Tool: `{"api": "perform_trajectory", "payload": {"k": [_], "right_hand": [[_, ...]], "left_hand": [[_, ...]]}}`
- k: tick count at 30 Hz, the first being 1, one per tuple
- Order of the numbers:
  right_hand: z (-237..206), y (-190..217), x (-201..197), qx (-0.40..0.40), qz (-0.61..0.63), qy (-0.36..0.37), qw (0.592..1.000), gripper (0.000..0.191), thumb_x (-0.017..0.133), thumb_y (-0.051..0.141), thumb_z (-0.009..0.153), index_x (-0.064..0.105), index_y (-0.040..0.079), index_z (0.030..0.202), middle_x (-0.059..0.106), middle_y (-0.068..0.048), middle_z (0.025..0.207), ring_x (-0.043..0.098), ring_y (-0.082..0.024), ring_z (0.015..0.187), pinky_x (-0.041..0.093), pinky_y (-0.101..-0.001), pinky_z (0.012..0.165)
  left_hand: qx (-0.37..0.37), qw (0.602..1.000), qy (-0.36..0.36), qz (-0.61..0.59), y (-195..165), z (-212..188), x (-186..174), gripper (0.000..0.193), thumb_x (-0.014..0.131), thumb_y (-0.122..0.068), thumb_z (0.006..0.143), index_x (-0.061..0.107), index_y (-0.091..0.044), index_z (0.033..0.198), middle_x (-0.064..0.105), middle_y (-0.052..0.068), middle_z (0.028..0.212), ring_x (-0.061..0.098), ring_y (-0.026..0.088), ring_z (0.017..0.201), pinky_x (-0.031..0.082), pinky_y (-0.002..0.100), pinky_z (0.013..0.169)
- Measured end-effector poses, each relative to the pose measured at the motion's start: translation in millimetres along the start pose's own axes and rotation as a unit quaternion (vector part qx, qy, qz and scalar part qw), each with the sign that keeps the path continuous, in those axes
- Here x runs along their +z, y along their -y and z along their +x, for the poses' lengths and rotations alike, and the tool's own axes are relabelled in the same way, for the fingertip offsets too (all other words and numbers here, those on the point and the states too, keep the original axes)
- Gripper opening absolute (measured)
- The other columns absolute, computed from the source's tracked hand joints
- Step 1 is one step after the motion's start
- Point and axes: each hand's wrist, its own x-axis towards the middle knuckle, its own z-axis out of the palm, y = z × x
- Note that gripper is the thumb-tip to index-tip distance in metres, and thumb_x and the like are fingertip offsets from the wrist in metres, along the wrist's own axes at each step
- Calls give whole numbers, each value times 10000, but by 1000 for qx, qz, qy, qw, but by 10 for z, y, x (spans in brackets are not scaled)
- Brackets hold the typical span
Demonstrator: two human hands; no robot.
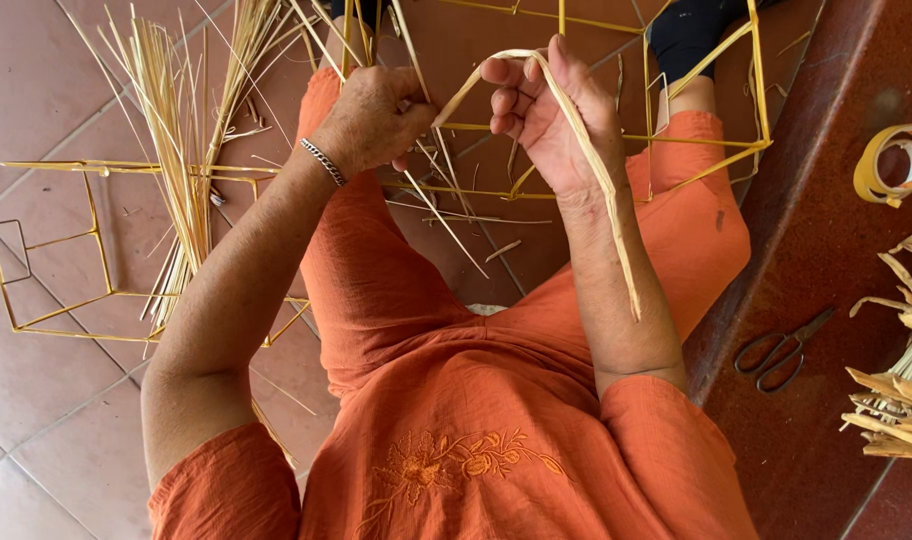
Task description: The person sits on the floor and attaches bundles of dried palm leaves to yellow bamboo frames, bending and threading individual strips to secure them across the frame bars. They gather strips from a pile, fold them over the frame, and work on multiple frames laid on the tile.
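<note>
Gripping a flat pale straw strip (576, 130), the right hand (546, 115) has its fingers curled over the strip's bend at about 12 o'clock, and the loose end trails down along the forearm toward 4 o'clock. The left hand (371, 120), at 11 o'clock, is closed in a fist around thin straw stems (446, 215) that fan out below it. Both hands work just above a yellow wire frame (706, 140) on the tiled floor (36, 90). A straw bundle (176, 170) lies at 10 o'clock over a second wire frame (46, 245). Scissors (781, 350) and a tape roll (891, 165) rest at 3 o'clock on the dark red ledge (816, 240).
</note>
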Motion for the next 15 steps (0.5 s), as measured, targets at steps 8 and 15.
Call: {"api": "perform_trajectory", "payload": {"k": [8, 15], "right_hand": [[367, -8, -26, 20, -41, -103, 994, 358, 619, 448, 1025, 686, 101, 976, 727, -216, 1213, 744, -310, 1104, 620, -438, 942], [323, -105, 132, -21, -143, -54, 988, 537, 419, 585, 1059, 673, 112, 1083, 735, -110, 1175, 733, -203, 1017, 613, -357, 851]], "left_hand": [[35, 995, -70, -54, 30, 3, 69, 229, 741, -93, 854, 608, -47, 1035, 764, 61, 909, 727, 132, 687, 585, 300, 533], [56, 993, -104, 23, 237, 120, 239, 130, 751, -40, 842, 744, -73, 967, 770, 94, 852, 748, 182, 803, 607, 328, 757]]}}
